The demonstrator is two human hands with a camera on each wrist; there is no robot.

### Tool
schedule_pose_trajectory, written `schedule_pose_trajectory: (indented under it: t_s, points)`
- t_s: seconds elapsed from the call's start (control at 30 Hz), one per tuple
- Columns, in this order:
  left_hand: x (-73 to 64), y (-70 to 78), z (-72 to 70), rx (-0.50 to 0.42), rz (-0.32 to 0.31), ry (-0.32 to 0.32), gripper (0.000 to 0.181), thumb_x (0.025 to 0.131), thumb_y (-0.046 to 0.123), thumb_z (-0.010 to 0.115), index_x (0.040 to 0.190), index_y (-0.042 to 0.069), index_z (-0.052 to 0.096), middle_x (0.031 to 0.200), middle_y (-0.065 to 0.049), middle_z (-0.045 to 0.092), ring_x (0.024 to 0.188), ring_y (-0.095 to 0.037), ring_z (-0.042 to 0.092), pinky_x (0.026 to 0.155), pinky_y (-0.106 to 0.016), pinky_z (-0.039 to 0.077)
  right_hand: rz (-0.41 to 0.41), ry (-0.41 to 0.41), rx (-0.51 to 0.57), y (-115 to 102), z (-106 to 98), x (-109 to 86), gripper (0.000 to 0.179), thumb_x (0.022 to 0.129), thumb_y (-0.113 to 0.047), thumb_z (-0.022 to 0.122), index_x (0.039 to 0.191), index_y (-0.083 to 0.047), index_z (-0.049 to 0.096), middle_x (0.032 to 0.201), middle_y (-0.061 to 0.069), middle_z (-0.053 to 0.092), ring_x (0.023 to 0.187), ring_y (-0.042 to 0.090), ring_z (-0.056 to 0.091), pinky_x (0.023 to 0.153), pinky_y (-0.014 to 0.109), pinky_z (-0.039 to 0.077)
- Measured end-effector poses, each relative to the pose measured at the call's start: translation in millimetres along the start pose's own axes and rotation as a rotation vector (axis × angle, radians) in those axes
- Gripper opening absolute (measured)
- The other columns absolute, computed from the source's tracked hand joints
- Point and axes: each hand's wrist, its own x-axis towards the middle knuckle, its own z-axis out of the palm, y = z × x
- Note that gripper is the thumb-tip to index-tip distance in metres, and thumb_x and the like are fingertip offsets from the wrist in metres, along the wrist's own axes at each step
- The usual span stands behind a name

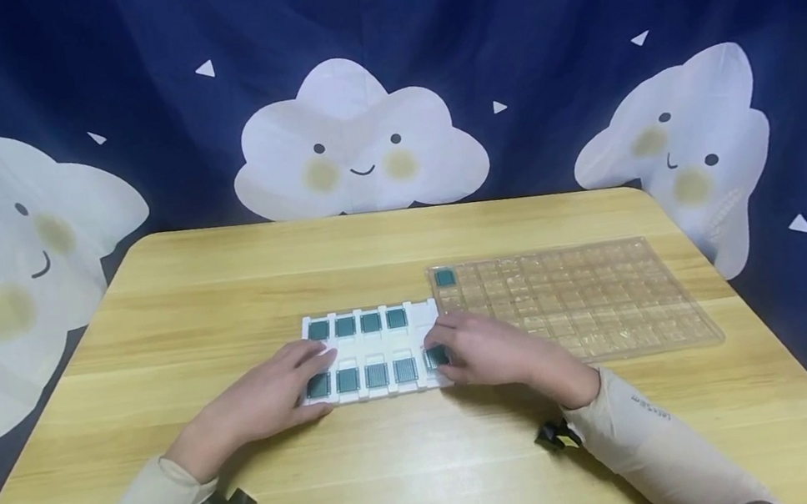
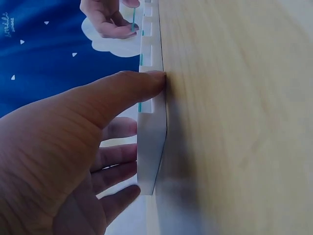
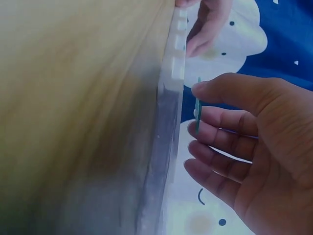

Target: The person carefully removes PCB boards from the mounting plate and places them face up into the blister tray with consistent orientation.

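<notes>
A white tray (image 1: 377,343) lies on the table with two rows of small green circuit boards (image 1: 377,375) in its slots. My left hand (image 1: 263,397) grips the tray's left end, its thumb against the front side and its fingers over the top. Over the right end of the front row, my right hand (image 1: 494,350) pinches a green circuit board (image 3: 198,117) between thumb and fingers. In the right wrist view this board stands slightly apart from the tray's top. The slot beneath it is partly hidden by the fingers.
Right of the white tray lies a clear plastic tray (image 1: 568,299) with many square compartments, its near-left part behind my right hand. One green board (image 1: 444,277) sits in its far-left corner. The wooden table (image 1: 400,471) ends at a blue cloud-patterned curtain (image 1: 343,7).
</notes>
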Motion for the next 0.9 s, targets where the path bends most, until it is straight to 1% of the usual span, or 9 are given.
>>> schedule_pose_trajectory:
  t_s: [0.2, 0.33, 0.53, 0.73, 0.9]
  points:
    - [0.3, -0.1, -1.9, 0.011, 0.005, 0.001, 0.075, 0.088, 0.051, 0.067, 0.144, 0.004, 0.048, 0.141, -0.018, 0.047, 0.131, -0.035, 0.043, 0.111, -0.048, 0.035, 0.002, 0.024, 0.022, 5.3, -4.6, -1.2, 0.035, 0.085, -0.021, 0.075, 0.116, -0.007, 0.066, 0.099, -0.002, 0.058, 0.082, 0.009, 0.05, 0.078, 0.025, 0.052]
    - [-0.4, -0.2, -1.7, 0.013, 0.003, 0.001, 0.075, 0.089, 0.051, 0.066, 0.144, 0.004, 0.048, 0.142, -0.018, 0.047, 0.132, -0.036, 0.043, 0.111, -0.049, 0.034, -0.004, 0.043, 0.024, 9.0, -6.9, -2.0, 0.033, 0.085, -0.021, 0.075, 0.114, -0.006, 0.067, 0.097, -0.002, 0.058, 0.081, 0.01, 0.051, 0.077, 0.027, 0.052]
    - [-1.7, -2.1, -1.0, 0.016, 0.016, 0.018, 0.075, 0.088, 0.051, 0.067, 0.142, 0.003, 0.049, 0.141, -0.018, 0.048, 0.131, -0.036, 0.044, 0.111, -0.05, 0.034, 0.01, 0.054, 0.031, 13.9, -10.2, -2.7, 0.031, 0.086, -0.021, 0.073, 0.112, -0.006, 0.067, 0.098, 0.0, 0.06, 0.088, 0.013, 0.054, 0.082, 0.031, 0.053]
    - [-2.9, -2.3, 0.0, 0.007, 0.008, -0.002, 0.076, 0.089, 0.052, 0.065, 0.144, 0.003, 0.047, 0.143, -0.017, 0.046, 0.133, -0.035, 0.042, 0.112, -0.049, 0.032, 0.051, 0.057, 0.051, 20.8, -14.6, -2.3, 0.033, 0.087, -0.022, 0.073, 0.115, -0.004, 0.067, 0.109, 0.005, 0.064, 0.102, 0.019, 0.059, 0.092, 0.034, 0.052]
    - [-2.8, -1.5, -1.0, 0.01, 0.006, -0.01, 0.075, 0.09, 0.051, 0.064, 0.145, 0.004, 0.046, 0.145, -0.017, 0.045, 0.133, -0.036, 0.041, 0.112, -0.049, 0.033, 0.068, 0.073, 0.078, 25.3, -18.0, -2.5, 0.036, 0.087, -0.022, 0.074, 0.116, -0.003, 0.067, 0.111, 0.007, 0.065, 0.102, 0.021, 0.06, 0.093, 0.036, 0.052]
